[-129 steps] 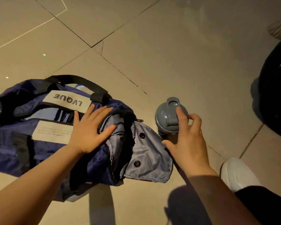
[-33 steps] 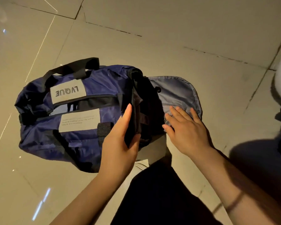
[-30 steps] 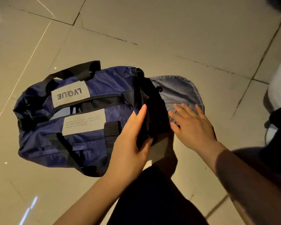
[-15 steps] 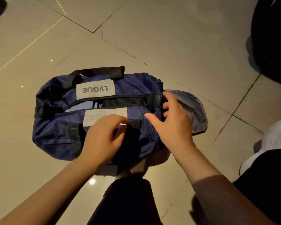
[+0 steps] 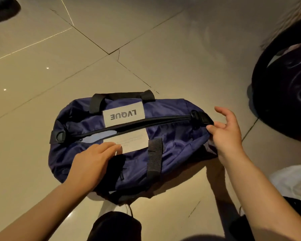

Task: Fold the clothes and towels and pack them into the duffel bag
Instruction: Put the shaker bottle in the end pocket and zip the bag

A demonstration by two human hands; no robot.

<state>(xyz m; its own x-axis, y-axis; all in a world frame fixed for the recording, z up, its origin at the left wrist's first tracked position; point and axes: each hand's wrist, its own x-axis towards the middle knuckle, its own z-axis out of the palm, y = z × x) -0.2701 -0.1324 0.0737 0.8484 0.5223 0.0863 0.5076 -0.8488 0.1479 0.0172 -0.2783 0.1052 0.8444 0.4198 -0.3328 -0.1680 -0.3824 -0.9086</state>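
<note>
My left hand (image 5: 92,164) lies flat, fingers straight, pressing the near side of the duffel bag (image 5: 127,145). My right hand (image 5: 228,134) is at the bag's 3 o'clock end, thumb and forefinger pinching the fabric edge, other fingers spread loose. Off at 2 o'clock there's a big dark round thing (image 5: 285,94), can't tell what. The bag lies on the tiled floor (image 5: 172,49) between my hands, top zipper (image 5: 146,123) partly open, "LVQUE" label upside down to me.
</note>
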